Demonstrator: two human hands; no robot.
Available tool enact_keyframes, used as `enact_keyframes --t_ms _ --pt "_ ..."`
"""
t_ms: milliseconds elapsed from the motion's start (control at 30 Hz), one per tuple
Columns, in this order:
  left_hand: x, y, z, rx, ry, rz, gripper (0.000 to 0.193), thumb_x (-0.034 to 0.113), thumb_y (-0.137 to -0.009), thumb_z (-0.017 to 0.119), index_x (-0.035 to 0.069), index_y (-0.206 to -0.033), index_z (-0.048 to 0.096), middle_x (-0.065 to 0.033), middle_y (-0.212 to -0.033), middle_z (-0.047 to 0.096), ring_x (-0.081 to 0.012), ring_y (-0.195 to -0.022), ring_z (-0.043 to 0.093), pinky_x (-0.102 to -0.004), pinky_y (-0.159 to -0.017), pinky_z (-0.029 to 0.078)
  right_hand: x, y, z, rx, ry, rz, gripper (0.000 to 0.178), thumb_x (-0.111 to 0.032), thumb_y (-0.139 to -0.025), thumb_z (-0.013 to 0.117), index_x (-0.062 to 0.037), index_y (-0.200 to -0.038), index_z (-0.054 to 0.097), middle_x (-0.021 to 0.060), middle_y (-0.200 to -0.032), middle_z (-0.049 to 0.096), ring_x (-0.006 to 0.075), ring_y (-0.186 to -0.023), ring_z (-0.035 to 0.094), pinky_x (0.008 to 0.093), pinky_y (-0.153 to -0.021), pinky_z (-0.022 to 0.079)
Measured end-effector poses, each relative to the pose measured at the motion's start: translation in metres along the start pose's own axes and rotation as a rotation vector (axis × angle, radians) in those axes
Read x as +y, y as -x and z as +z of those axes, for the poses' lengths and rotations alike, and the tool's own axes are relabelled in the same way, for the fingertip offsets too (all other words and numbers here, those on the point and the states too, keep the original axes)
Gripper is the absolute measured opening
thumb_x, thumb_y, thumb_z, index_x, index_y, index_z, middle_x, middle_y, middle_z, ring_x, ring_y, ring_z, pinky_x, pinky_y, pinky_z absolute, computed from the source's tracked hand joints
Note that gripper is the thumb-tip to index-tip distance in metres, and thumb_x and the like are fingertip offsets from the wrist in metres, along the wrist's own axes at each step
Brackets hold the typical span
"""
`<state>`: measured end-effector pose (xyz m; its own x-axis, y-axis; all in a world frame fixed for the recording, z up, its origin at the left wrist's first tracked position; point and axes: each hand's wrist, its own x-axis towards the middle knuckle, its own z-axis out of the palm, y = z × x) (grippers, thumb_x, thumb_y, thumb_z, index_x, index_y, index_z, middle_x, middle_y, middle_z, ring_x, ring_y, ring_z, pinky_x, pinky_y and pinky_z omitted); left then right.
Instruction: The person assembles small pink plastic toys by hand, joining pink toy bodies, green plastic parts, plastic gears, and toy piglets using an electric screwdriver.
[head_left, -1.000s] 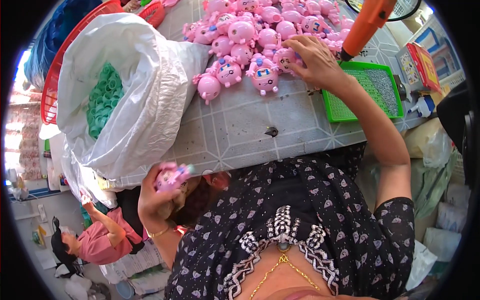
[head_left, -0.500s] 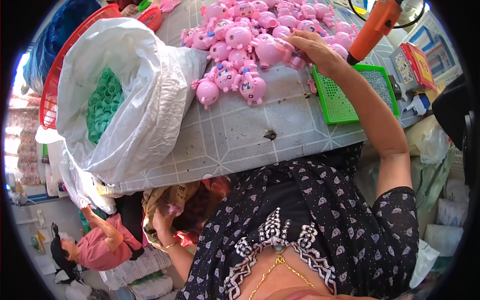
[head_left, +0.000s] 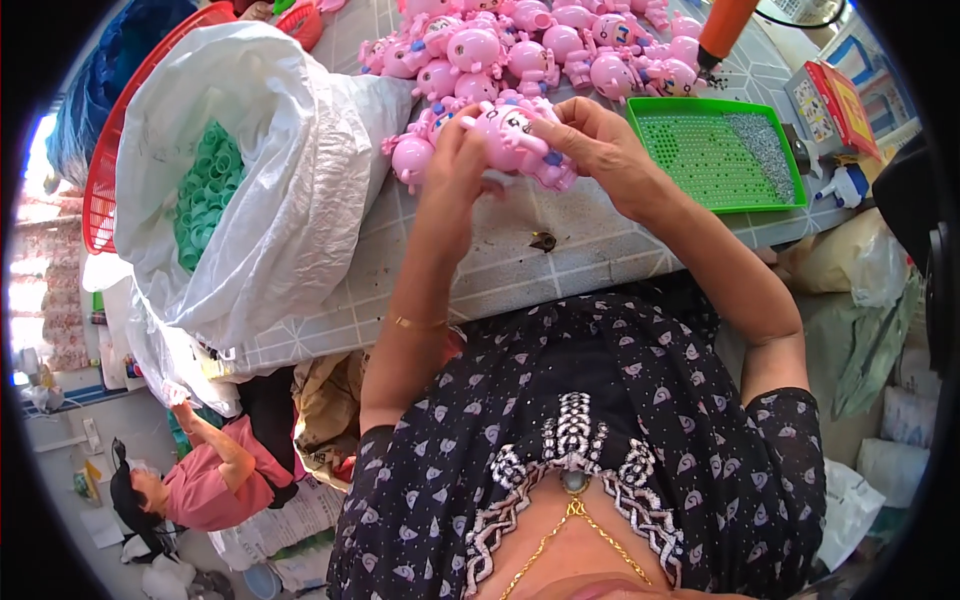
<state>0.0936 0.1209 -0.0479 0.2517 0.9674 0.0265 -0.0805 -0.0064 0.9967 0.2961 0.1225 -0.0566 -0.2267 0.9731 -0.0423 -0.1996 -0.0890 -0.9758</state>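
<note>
Above the near part of the table, a pink plastic toy figure (head_left: 508, 152) with a printed front is between my two hands. My left hand (head_left: 452, 175) closes on its left side, slightly blurred. My right hand (head_left: 607, 155) grips the other side, with thumb and fingers pinched near the printed part. A small pink bit (head_left: 492, 188) shows below my left fingers; whether it belongs to the figure I cannot tell. Right behind lies a heap of similar pink toys (head_left: 475, 50), and one pink toy (head_left: 412, 160) sits by my left hand.
At the left, a white woven sack (head_left: 300, 190) gapes around green plastic rings (head_left: 208, 200), before a red basket (head_left: 100, 190). To the right are a green tray (head_left: 690, 150) of small metal pieces and an orange power tool (head_left: 725, 30). A person (head_left: 225, 475) works at lower left.
My left hand has come up from the brown bag below the table to the figure. My right hand has drawn a toy from the heap toward me.
</note>
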Motion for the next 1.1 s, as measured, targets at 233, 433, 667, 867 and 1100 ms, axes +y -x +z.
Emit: enact_keyframes --t_ms 233,433,667,867,1100 --pt "-0.022 -0.042 0.016 -0.137 0.385 -0.041 0.037 0.037 -0.099 0.061 0.008 -0.122 0.056 -0.0055 -0.097 0.07 -0.0114 -0.077 0.069 -0.0228 -0.057 0.052 0.01 0.023 -0.019 0.052 -0.266 0.075 0.041 -0.031 -0.102 0.057 -0.0021 -0.13 0.05 0.0071 -0.116 0.064 0.0134 -0.101 0.066 0.0299 -0.086 0.055" --pt "-0.029 -0.037 0.013 -0.063 0.401 -0.043 0.038 0.039 -0.098 0.065 0.007 -0.113 0.054 -0.0082 -0.092 0.07 -0.0124 -0.064 0.066 -0.0233 -0.048 0.051 0.027 0.044 -0.008 0.21 0.239 -0.36 0.053 -0.011 -0.089 0.074 -0.0025 -0.134 0.048 0.0121 -0.113 0.063 0.0181 -0.093 0.065 0.0296 -0.081 0.055" --pt "-0.022 -0.02 0.014 -0.139 0.406 -0.08 0.041 0.036 -0.094 0.071 0.006 -0.114 0.052 -0.0081 -0.088 0.067 -0.0148 -0.063 0.066 -0.0245 -0.049 0.052 0.023 0.037 -0.012 0.26 0.897 -0.834 0.041 -0.008 -0.081 0.079 -0.0012 -0.116 0.061 0.0121 -0.093 0.064 0.0201 -0.07 0.064 0.0308 -0.062 0.051" --pt "-0.021 -0.01 0.024 -0.053 0.297 0.19 0.044 0.015 -0.086 0.079 0.004 -0.118 0.052 -0.01 -0.095 0.065 -0.0152 -0.069 0.066 -0.0253 -0.053 0.053 0.015 0.042 -0.004 0.23 0.908 -0.963 0.035 -0.003 -0.077 0.081 0.0011 -0.107 0.062 0.009 -0.076 0.06 0.0197 -0.055 0.058 0.0303 -0.051 0.046" --pt "-0.028 -0.013 0.018 -0.004 0.37 0.139 0.043 0.014 -0.089 0.076 0.004 -0.122 0.051 -0.011 -0.098 0.065 -0.016 -0.071 0.067 -0.0253 -0.054 0.054 0.013 0.036 0.007 0.25 0.794 -0.822 0.031 -0.005 -0.08 0.08 0.0011 -0.105 0.063 0.0082 -0.073 0.061 0.0159 -0.056 0.059 0.0277 -0.053 0.048"
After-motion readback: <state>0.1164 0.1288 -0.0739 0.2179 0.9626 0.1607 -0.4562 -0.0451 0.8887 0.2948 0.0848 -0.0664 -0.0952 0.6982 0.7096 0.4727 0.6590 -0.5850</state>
